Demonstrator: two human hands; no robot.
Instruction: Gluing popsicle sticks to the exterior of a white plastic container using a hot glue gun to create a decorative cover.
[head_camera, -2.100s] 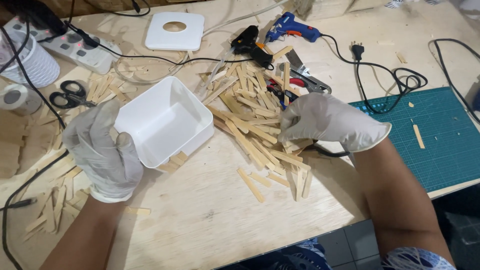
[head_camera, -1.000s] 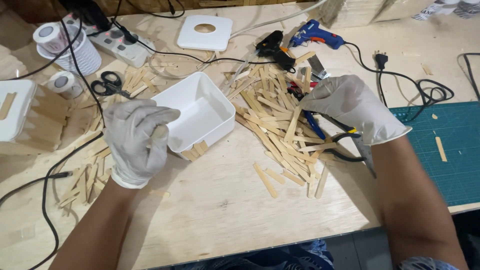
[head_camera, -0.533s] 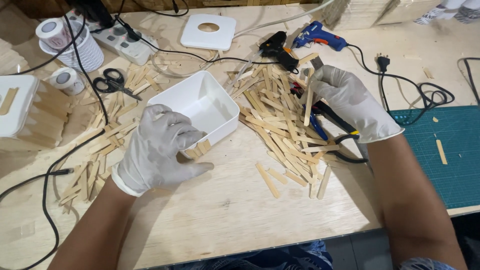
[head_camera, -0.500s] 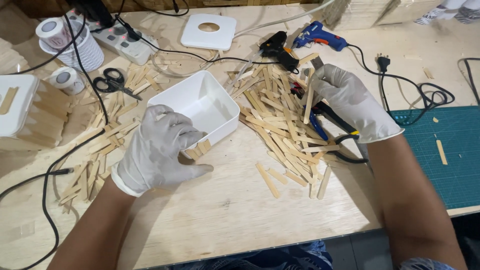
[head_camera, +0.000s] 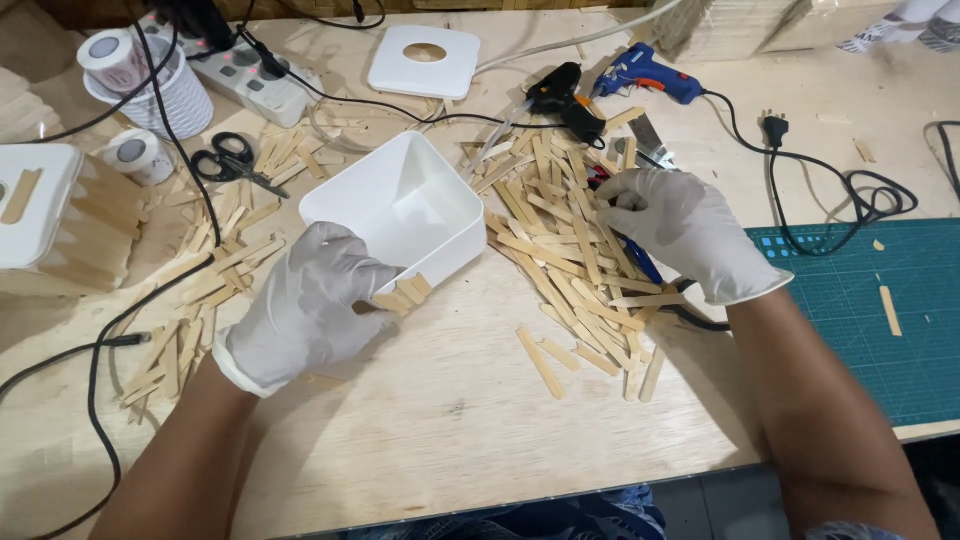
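A gloved left hand (head_camera: 305, 310) grips the near wall of a white plastic tub (head_camera: 400, 215) on a plywood table (head_camera: 450, 420), its fingers curled over the rim and onto a few short wooden sticks (head_camera: 402, 293) stuck to the outside. The tub sits tilted, just ahead of that hand. The gloved right hand (head_camera: 685, 232) rests loosely closed on a heap of flat craft sticks (head_camera: 565, 235) — right of the tub. Beyond the heap lie two glue guns, one black (head_camera: 565, 98) and one blue (head_camera: 645, 75).
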